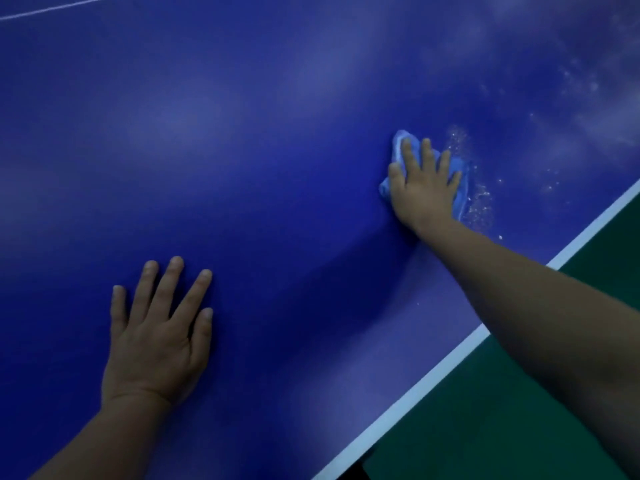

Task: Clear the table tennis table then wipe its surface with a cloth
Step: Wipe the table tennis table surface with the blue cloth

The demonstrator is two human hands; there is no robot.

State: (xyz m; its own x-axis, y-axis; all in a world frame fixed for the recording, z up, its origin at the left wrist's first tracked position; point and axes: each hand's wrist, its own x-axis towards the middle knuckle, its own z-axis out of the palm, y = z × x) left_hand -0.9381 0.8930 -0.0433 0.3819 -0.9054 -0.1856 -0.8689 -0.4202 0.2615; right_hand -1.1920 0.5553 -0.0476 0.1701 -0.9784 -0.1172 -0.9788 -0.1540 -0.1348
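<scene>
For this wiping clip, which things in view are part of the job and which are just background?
Part of the job:
- table top
- blue cloth
- right hand, pressing the cloth flat
- pale specks beside the cloth
- left hand, flat on the table

Background:
- green floor

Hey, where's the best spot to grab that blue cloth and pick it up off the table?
Probably the bunched fold at the cloth's far-left corner, pinched from above. It sticks out past the right hand pressing it flat on the table; the rest lies under the palm.
</scene>
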